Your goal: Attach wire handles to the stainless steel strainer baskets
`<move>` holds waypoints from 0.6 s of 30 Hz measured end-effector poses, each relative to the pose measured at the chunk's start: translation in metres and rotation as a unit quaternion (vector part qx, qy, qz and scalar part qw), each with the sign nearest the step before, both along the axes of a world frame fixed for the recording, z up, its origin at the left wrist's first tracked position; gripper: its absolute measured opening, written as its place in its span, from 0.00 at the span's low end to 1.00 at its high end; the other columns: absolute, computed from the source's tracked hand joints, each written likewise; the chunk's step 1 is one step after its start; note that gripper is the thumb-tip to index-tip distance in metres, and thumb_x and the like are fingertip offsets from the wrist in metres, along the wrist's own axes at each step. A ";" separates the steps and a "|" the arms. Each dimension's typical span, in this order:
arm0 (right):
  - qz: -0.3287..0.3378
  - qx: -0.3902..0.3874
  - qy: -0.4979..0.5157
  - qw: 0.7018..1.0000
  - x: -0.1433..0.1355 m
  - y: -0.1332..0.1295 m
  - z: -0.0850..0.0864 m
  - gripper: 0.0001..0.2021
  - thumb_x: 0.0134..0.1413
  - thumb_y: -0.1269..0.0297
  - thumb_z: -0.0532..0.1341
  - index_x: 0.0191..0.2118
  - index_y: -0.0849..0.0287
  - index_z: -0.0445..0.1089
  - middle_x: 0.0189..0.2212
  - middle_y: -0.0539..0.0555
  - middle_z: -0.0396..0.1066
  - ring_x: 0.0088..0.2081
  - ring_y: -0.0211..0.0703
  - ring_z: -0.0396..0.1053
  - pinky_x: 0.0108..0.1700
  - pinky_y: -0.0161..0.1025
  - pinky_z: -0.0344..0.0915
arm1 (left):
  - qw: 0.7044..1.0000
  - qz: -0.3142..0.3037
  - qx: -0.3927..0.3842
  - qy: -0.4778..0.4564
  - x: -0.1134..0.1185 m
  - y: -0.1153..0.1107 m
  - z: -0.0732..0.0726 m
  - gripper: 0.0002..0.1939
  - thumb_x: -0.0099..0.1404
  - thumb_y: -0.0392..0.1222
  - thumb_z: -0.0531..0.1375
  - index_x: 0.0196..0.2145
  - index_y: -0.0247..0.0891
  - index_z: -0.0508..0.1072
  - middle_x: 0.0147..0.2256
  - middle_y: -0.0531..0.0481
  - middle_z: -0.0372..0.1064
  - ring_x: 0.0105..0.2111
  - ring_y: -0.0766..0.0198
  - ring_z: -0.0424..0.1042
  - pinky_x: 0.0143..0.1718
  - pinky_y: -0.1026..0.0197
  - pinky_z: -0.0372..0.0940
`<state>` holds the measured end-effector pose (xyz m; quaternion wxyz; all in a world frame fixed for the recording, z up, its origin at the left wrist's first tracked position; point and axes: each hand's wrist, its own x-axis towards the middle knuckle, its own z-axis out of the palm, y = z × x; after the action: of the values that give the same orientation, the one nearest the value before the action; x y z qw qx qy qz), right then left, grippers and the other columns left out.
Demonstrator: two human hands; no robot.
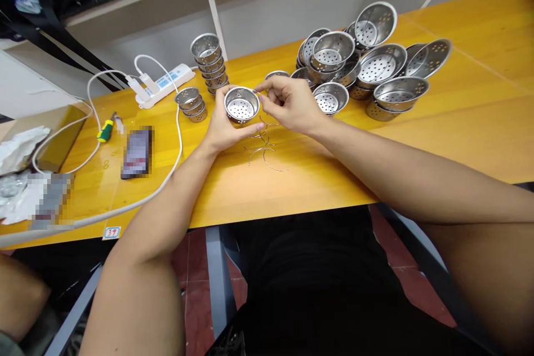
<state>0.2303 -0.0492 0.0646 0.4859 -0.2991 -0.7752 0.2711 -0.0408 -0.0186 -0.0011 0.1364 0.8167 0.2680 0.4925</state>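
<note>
My left hand [223, 128] is wrapped round a small steel strainer cup [242, 107] with holes in its base, tilted so its inside faces me. Close to the cup's right rim, my right hand [292, 103] has thumb and forefinger pinched together; whatever is between the fingertips is too small to make out. Several thin curved wires [273, 164] lie on the yellow table [258, 194] below both hands. Behind my right hand, another perforated cup [331, 98] rests on the tabletop.
Several strainer cups [381, 64] are heaped at the back right. A tall cup stack [207, 50] and a shorter stack [191, 100] stand left. Further left are a power strip [167, 86] with a white cable, a phone [137, 153] and a green-yellow screwdriver [105, 130].
</note>
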 end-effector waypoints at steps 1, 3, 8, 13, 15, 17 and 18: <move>-0.010 0.000 -0.002 1.000 0.000 -0.001 0.001 0.30 0.78 0.25 0.70 0.53 0.50 0.84 0.30 0.51 0.70 0.33 0.48 0.67 0.38 0.48 0.75 | 1.000 -0.004 -0.001 -0.001 0.003 -0.002 -0.001 0.63 0.64 0.79 0.82 0.80 0.58 0.53 0.70 0.43 0.69 0.74 0.40 0.79 0.83 0.31 0.73; -0.030 -0.005 -0.013 0.999 0.001 -0.002 0.003 0.30 0.78 0.24 0.69 0.55 0.49 0.83 0.32 0.52 0.70 0.34 0.50 0.69 0.40 0.49 0.76 | 1.000 0.004 -0.005 -0.001 0.006 -0.006 0.000 0.58 0.69 0.77 0.80 0.80 0.58 0.53 0.70 0.43 0.70 0.74 0.41 0.79 0.82 0.31 0.74; -0.042 -0.020 -0.051 0.998 0.006 -0.005 0.009 0.33 0.78 0.22 0.64 0.61 0.47 0.81 0.34 0.54 0.67 0.37 0.55 0.68 0.43 0.54 0.77 | 0.998 0.055 -0.010 0.008 0.008 -0.013 0.007 0.52 0.72 0.75 0.78 0.77 0.55 0.58 0.68 0.41 0.71 0.72 0.41 0.81 0.80 0.32 0.77; -0.048 -0.009 -0.055 0.997 0.006 -0.008 0.012 0.34 0.79 0.21 0.61 0.62 0.47 0.82 0.33 0.54 0.66 0.38 0.57 0.69 0.47 0.56 0.79 | 0.997 0.078 -0.001 -0.001 0.005 -0.014 0.018 0.54 0.62 0.81 0.82 0.71 0.53 0.69 0.63 0.43 0.75 0.68 0.40 0.82 0.78 0.29 0.77; -0.054 -0.007 -0.055 0.997 0.005 -0.010 0.013 0.35 0.79 0.22 0.61 0.62 0.47 0.83 0.32 0.54 0.67 0.38 0.57 0.70 0.48 0.57 0.79 | 0.996 0.086 0.005 -0.002 0.004 -0.013 0.019 0.51 0.61 0.81 0.82 0.68 0.52 0.72 0.62 0.43 0.76 0.69 0.39 0.81 0.80 0.28 0.75; -0.057 -0.006 -0.055 0.997 0.005 -0.010 0.013 0.34 0.79 0.23 0.62 0.62 0.47 0.84 0.32 0.54 0.68 0.38 0.57 0.70 0.48 0.58 0.80 | 0.996 0.088 -0.003 -0.007 0.004 -0.012 0.017 0.51 0.62 0.82 0.81 0.68 0.51 0.73 0.62 0.42 0.77 0.69 0.39 0.81 0.80 0.27 0.74; -0.059 -0.004 -0.054 0.997 0.005 -0.011 0.013 0.33 0.79 0.23 0.63 0.62 0.48 0.84 0.32 0.55 0.69 0.38 0.57 0.70 0.49 0.58 0.80 | 0.996 0.088 -0.011 -0.009 0.004 -0.011 0.015 0.52 0.63 0.83 0.80 0.69 0.50 0.72 0.62 0.42 0.78 0.68 0.39 0.82 0.79 0.28 0.75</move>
<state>0.2358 -0.0597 0.0774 0.4574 -0.3603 -0.7801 0.2288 -0.0369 -0.0293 0.0135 0.1045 0.7838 0.3428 0.5072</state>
